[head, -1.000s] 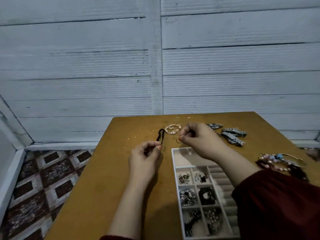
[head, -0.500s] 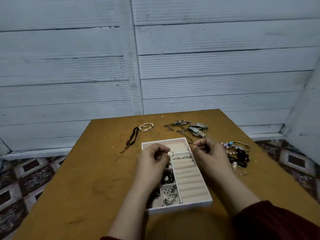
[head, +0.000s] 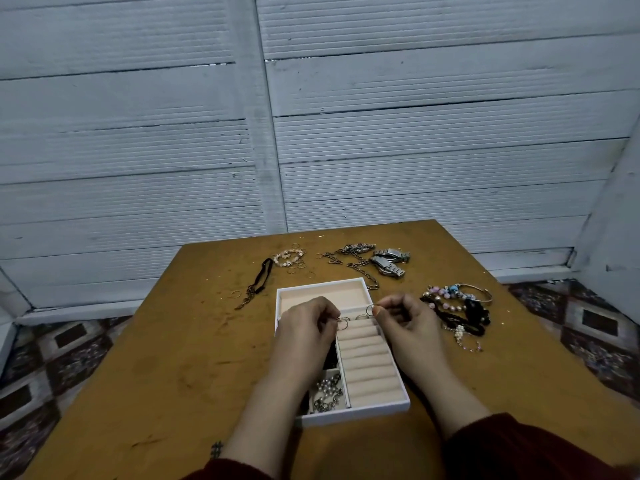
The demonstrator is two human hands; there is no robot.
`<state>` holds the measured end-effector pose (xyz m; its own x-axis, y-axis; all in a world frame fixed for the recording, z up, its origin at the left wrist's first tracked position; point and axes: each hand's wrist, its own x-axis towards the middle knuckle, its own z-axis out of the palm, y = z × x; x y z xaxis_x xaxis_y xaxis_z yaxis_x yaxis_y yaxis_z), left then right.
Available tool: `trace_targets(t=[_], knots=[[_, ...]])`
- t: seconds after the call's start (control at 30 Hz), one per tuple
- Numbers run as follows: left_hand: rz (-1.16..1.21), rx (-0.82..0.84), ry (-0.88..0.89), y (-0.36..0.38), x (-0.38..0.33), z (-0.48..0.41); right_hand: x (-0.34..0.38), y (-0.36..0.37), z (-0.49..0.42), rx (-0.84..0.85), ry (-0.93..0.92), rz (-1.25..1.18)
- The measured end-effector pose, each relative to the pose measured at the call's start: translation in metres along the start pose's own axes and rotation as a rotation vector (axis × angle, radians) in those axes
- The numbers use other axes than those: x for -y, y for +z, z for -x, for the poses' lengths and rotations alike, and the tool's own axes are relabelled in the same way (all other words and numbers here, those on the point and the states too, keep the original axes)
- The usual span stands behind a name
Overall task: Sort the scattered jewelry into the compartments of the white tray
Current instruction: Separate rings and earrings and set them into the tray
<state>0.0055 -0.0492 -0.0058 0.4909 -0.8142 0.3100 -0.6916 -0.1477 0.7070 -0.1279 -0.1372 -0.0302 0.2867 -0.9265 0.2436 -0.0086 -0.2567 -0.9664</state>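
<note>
The white tray (head: pixel 360 412) lies on the wooden table (head: pixel 173 358), with padded ring rolls on its right side and small compartments holding beaded pieces on its left. My left hand (head: pixel 306 332) hovers over the tray's left part and pinches a thin ring (head: pixel 342 323) at the top ring roll. My right hand (head: pixel 408 322) pinches another thin ring (head: pixel 370 309) above the tray's right rim. The tray's far compartment (head: pixel 325 295) shows bare lining.
Scattered jewelry lies beyond the tray: a black choker (head: pixel 258 282), a pearl bracelet (head: pixel 289 257) with loose rings, chains (head: pixel 353 259), two metal watches (head: pixel 389 261), and a pile of beaded bracelets (head: pixel 457 306) at the right. A white panel wall stands behind the table.
Both hands came from the far table edge to the tray, each pinching a ring. Over the last half second the rings dropped closer to the top ring roll.
</note>
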Motion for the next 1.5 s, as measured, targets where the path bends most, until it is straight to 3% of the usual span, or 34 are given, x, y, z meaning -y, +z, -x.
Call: trace_targets(t=[0.43,1.03,1.13,1.3,1.4,1.5], knots=[[-0.321,0.092,0.149,0.007,0.000,-0.010,-0.010,-0.002,-0.002,0.009,-0.010,0.034],[-0.395,0.145,0.142,0.005,-0.006,-0.012,-0.009,-0.002,-0.001,-0.006,-0.014,0.021],[-0.321,0.085,0.137,0.004,-0.004,-0.012,-0.008,-0.003,0.000,0.000,-0.020,0.031],[-0.111,-0.184,-0.006,-0.013,0.014,-0.010,-0.010,-0.003,-0.001,0.006,-0.011,0.053],[-0.176,-0.262,-0.109,-0.029,0.036,-0.008,-0.012,-0.003,-0.001,0.016,-0.011,0.086],[-0.350,-0.220,-0.218,-0.043,0.058,-0.001,-0.009,-0.003,0.000,0.022,-0.019,0.115]])
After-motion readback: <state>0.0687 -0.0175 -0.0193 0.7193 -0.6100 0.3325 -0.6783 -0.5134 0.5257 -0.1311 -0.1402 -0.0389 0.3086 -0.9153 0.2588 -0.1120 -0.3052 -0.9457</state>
